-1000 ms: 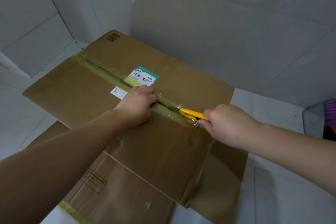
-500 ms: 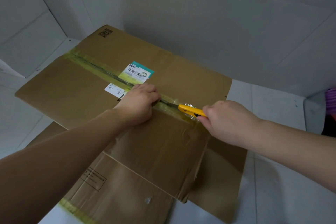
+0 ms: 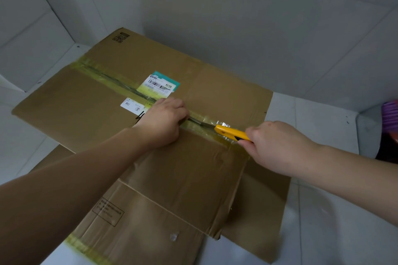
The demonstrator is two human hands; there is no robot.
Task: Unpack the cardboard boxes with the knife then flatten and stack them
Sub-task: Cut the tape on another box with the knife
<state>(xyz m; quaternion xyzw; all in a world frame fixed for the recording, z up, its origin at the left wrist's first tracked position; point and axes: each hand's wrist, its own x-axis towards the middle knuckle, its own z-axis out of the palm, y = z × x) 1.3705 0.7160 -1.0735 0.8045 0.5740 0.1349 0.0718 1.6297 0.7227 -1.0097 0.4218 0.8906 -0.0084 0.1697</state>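
right hand [image 3: 277, 146] fingers wrapped round yellow utility knife [image 3: 231, 132] | blade lay along taped seam [image 3: 120, 84], pointing at left hand [image 3: 162, 122] | left fingers curled, pressing cardboard box [image 3: 189, 170]

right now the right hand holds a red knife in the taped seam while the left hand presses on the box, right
Not quite: the knife is yellow, not red, as the head view shows. The right hand does hold it in the taped seam, and the left hand presses on the box.

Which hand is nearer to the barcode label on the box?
Left. The left hand rests just below the barcode label; the right hand, gripping the yellow knife, is farther right.
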